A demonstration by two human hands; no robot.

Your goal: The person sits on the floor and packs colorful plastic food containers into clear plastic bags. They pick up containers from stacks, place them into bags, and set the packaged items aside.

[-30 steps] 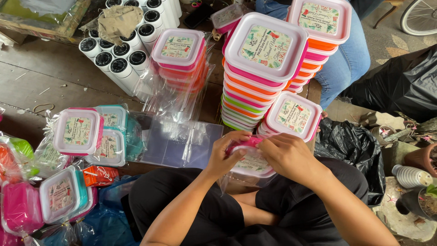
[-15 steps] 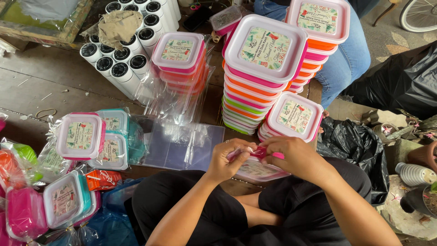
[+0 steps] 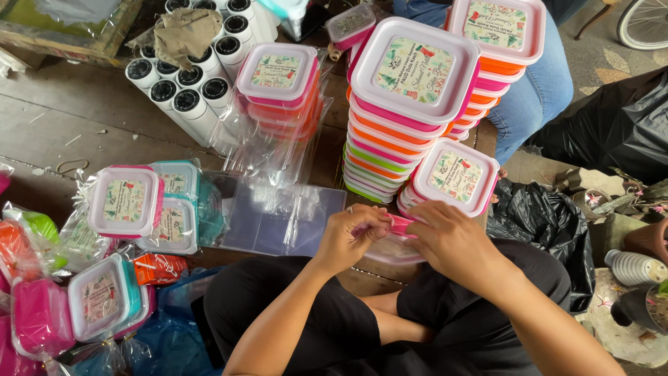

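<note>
Both hands, left (image 3: 351, 237) and right (image 3: 452, 244), pinched together on one pink container (image 3: 398, 240) above the lap, just before three tall stacks of lidded boxes (image 3: 410, 104); one clear bag (image 3: 282, 219) alongside.

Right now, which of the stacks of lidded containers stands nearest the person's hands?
The short stack with the tilted pink-rimmed lid, right behind the right hand. The tall stack beside it stands farther back, as does the small pink stack.

tall stack of labelled square lunch boxes (image 3: 410, 90), bagged pink-lidded box (image 3: 125, 202) left, clear bags (image 3: 282, 219)
</note>
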